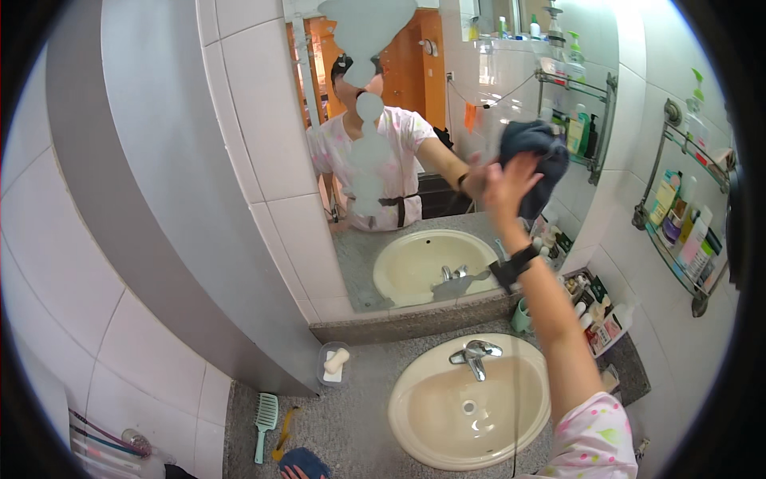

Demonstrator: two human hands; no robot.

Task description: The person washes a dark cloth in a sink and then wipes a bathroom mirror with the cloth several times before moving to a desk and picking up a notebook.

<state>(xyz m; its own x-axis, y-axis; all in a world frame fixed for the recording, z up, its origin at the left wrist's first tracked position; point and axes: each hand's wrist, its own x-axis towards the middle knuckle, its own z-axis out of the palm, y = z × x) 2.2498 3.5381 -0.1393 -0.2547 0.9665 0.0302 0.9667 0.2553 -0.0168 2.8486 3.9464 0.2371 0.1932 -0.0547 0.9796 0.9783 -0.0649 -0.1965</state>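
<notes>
My right hand (pixel 511 188) is raised against the wall mirror (pixel 471 88), pressing a bunched dark blue cloth (pixel 535 152) to the glass. Its fingers lie along the cloth, and a black band (pixel 515 267) circles the wrist. At the bottom edge, the fingertips of my left hand (pixel 294 473) rest on a second blue cloth (pixel 305 461) on the grey stone counter (pixel 351 431). Most of that hand is out of the picture. Pale grey patches run down the mirror's left half and along its lower edge.
Below the mirror sits a cream oval basin (pixel 419 407) with a chrome tap (pixel 476 357). A soap dish (pixel 333 365), a green hairbrush (pixel 266 423) and a yellow strip (pixel 285 431) lie to its left. Bottles crowd the right corner and a glass wall shelf (pixel 678 263); a green cup (pixel 521 315) stands behind the basin.
</notes>
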